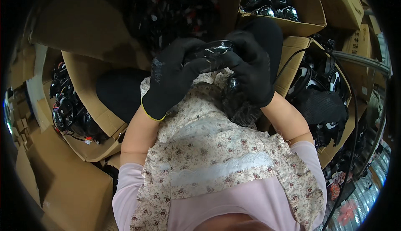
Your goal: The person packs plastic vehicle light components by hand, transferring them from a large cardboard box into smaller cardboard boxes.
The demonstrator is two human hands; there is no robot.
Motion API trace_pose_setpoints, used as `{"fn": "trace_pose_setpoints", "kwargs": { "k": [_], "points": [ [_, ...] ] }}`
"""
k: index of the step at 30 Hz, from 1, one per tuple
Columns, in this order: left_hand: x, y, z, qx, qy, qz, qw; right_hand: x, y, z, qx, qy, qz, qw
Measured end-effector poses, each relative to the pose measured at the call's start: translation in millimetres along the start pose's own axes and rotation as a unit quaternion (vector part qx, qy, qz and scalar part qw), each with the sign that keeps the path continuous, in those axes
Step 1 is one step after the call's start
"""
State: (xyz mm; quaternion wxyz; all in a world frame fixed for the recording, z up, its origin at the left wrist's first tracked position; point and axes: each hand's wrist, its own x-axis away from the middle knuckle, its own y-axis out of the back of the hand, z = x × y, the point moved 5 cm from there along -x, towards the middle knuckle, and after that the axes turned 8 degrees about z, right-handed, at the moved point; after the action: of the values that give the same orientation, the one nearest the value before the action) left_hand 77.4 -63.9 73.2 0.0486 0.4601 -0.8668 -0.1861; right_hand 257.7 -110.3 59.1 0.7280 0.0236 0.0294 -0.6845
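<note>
Both my hands wear black knit gloves. Held between them, above my lap, is a glossy black rounded object (215, 49) that looks wrapped in clear film; its exact kind cannot be made out. My left hand (173, 70) grips its left end, the thumb along the near side. My right hand (252, 66) closes round the right end, fingers over the top and thumb in front. Below my right hand, a dark, shiny, film-like piece (238, 105) lies on my flowered apron (209, 147).
A cardboard box (311, 28) at the upper right holds several film-wrapped black things. Another box (348, 137) at right contains black and silver parts, with a dark cloth-like item (321, 105) on top. Left, an open carton (94, 93) stands beside bundled black parts (71, 114). A black cable (355, 118) hangs at right.
</note>
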Motion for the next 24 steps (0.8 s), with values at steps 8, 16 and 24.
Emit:
{"fn": "trace_pose_setpoints", "kwargs": {
  "k": [8,16,24],
  "points": [
    [13,17,38,0.218,0.047,-0.12,0.967,-8,1,10,-0.003,0.011,-0.092,0.996],
    [-11,25,-18,-0.048,-0.103,-0.063,0.991,-7,-10,-2,-0.087,0.034,-0.001,0.996],
    [-8,2,-13,-0.163,-0.102,-0.002,0.981,-3,-12,1,-0.108,-0.04,-0.006,0.993]
  ]
}}
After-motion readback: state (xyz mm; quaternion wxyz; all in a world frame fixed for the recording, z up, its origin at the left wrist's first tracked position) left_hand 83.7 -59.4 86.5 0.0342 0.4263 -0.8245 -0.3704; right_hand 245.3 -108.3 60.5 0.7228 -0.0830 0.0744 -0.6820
